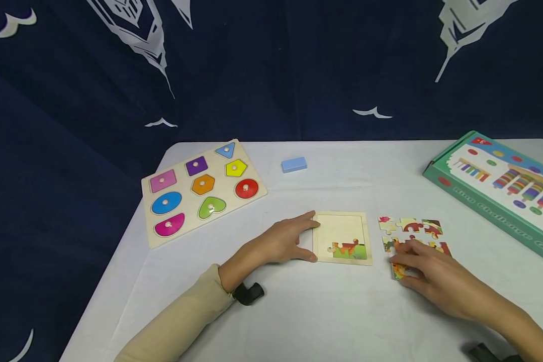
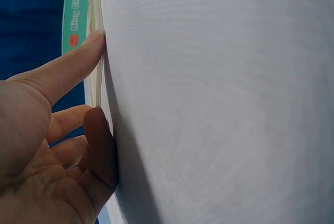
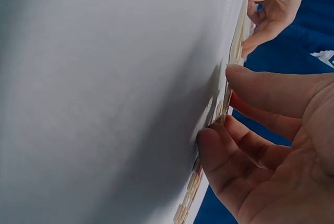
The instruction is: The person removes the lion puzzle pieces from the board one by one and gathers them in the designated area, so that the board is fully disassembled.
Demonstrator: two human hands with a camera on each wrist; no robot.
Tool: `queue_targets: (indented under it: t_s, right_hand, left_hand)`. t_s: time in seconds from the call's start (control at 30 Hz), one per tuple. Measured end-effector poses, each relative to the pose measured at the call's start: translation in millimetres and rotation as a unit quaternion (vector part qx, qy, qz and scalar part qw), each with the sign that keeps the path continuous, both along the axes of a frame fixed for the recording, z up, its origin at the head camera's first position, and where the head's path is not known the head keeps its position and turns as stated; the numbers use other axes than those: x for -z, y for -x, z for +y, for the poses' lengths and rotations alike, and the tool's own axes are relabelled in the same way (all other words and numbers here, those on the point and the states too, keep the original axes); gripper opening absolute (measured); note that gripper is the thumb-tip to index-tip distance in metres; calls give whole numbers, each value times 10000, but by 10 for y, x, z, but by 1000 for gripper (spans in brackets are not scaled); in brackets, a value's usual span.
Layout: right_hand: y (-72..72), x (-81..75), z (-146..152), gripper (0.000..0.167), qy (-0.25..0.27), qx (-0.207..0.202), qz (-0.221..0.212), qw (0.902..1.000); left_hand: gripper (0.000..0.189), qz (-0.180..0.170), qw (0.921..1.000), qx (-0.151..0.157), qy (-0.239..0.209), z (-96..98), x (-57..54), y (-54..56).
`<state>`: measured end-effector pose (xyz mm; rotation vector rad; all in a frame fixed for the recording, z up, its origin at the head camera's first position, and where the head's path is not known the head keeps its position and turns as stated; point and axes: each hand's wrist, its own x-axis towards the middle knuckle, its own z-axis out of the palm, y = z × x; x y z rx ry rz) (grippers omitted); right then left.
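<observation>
A square wooden puzzle tray [image 1: 339, 226] lies on the table, its lower right filled with joined pieces [image 1: 355, 250] picturing an orange animal on grass. My left hand [image 1: 285, 239] is at the tray's left side, thumb and fingers spread, fingertips at its edge. To the tray's right lie several loose jigsaw pieces [image 1: 409, 224] in rows. Over the lower ones my right hand [image 1: 434, 276] pinches a jigsaw piece [image 1: 399, 271] between thumb and fingertips. In the right wrist view, the fingers and thumb [image 3: 250, 85] close around the thin edge of the pieces, and the hand covers part of them.
A wooden shape board [image 1: 187, 201] with colourful knobbed shapes lies at the left. Behind the tray is a small blue block [image 1: 294, 164]. A green toy box [image 1: 502, 186] sits at the right, and a dark blue curtain [image 1: 262, 70] hangs behind the table.
</observation>
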<state>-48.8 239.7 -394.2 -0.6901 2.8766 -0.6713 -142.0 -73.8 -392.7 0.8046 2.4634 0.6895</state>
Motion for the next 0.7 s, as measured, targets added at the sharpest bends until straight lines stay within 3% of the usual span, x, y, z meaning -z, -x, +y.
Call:
queue_targets:
  t_s: [0.7]
  right_hand:
    - [-17,28,-26,39,-109,-17,69,9999]
  left_hand:
    - [74,48,10000,20,17,2,7,0]
